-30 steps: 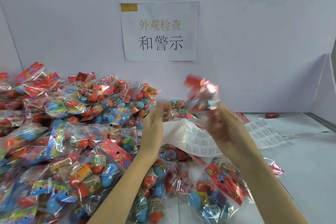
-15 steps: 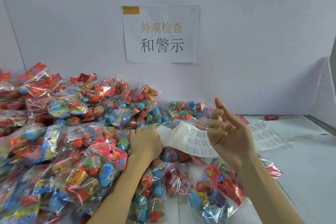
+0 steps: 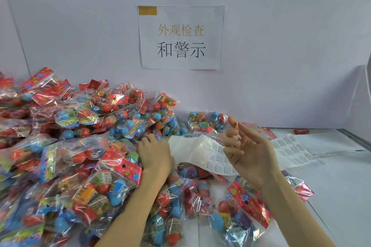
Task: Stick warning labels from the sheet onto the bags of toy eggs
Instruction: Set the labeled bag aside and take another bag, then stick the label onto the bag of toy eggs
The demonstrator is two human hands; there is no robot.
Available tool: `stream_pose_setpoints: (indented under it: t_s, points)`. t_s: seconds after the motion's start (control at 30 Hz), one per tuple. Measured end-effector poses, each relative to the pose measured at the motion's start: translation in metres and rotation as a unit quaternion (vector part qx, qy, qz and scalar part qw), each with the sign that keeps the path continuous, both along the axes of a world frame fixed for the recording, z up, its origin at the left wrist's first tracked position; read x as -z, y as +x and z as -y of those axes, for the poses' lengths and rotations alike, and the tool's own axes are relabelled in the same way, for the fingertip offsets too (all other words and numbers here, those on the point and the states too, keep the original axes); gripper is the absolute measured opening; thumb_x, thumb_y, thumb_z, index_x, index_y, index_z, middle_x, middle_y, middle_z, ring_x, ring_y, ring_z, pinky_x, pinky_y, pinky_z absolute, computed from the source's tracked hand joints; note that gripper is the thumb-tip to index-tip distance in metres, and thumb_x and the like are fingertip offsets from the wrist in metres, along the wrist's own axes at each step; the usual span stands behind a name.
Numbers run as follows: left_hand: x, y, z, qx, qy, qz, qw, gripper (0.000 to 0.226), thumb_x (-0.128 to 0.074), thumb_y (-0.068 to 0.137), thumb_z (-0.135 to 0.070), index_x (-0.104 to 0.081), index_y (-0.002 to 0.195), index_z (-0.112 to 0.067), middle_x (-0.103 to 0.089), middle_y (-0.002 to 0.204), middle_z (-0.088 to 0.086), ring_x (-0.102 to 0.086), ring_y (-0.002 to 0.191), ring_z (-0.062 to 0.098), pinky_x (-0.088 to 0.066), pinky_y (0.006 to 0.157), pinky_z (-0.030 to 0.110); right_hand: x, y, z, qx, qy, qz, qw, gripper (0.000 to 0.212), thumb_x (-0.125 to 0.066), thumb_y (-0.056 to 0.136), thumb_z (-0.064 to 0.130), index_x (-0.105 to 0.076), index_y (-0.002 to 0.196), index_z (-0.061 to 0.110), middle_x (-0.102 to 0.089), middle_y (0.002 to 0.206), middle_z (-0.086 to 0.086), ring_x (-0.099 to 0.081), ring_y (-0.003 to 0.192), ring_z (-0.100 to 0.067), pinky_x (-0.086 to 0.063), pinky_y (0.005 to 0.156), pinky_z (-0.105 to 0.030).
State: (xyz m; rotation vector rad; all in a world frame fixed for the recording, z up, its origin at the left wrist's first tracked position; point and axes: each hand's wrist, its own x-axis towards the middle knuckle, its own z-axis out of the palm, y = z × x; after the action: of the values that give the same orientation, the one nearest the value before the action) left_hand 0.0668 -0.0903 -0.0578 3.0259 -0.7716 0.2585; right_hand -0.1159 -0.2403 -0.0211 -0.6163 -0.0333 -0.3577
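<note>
Head view is showing the big heap of clear plastic bags of red and blue toy eggs (image 3: 84,146) sprawling across the left and middle of the pale white worktop (image 3: 341,186), with a white printed paper sign (image 3: 181,38) hanging on the wall behind. A lone bag (image 3: 206,120) is lying apart by the wall, beyond the hands. The long white sheet of small printed warning labels (image 3: 216,156) is draping over the near bags, its long axis running left to right, its left end curling up bare beside the left hand and its right part stretching out flat towards the right.

The left hand (image 3: 155,154) is resting palm down on the edge of the heap, fingers reaching into the bags; whether they are gripping one I cannot tell, since the fingertips are hiding among the plastic. The right hand (image 3: 248,152) is hovering above the sheet, palm turned inward, fingers loosely spread and holding nothing.

My reading: the printed labels are lying directly under and just behind the right hand, so that hand is the nearer one for peeling, while the left is the one placed for drawing out the next bag.
</note>
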Motion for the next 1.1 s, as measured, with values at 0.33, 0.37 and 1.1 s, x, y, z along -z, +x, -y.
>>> stream_pose_setpoints:
  t_s: [0.33,0.37,1.1]
  points:
    - [-0.001,-0.004,0.004,0.010,-0.099,0.036,0.994,0.036,-0.049,0.108,-0.028,-0.053,0.143,-0.019,-0.035,0.155,0.027,-0.032,0.143,0.045,-0.036,0.114,0.046,0.001,0.002,0.000,0.018,0.020,-0.038,0.999,0.021,-0.072,0.084,0.012,-0.078,0.104,0.008,-0.047,0.078,0.002,-0.042,0.059,-0.010,-0.038,0.044,-0.019]
    - [-0.001,-0.005,0.002,-0.012,-0.035,0.016,0.999,0.041,-0.039,0.111,-0.040,-0.054,0.144,-0.022,-0.035,0.157,0.031,-0.030,0.145,0.049,-0.031,0.118,0.050,0.001,0.003,0.000,0.021,0.020,-0.041,0.999,0.020,-0.070,0.086,0.012,-0.078,0.104,0.008,-0.046,0.077,0.002,-0.042,0.059,-0.010,-0.038,0.044,-0.019]
    - [-0.004,-0.001,-0.004,0.013,-0.014,-0.057,0.998,0.059,-0.037,0.106,-0.047,-0.034,0.156,-0.014,-0.052,0.148,0.022,-0.048,0.136,0.040,-0.028,0.114,0.051,0.002,0.005,-0.003,0.075,-0.032,-0.114,0.990,0.016,-0.066,0.088,0.012,-0.072,0.102,0.008,-0.047,0.073,-0.001,-0.041,0.056,-0.011,-0.039,0.043,-0.019]
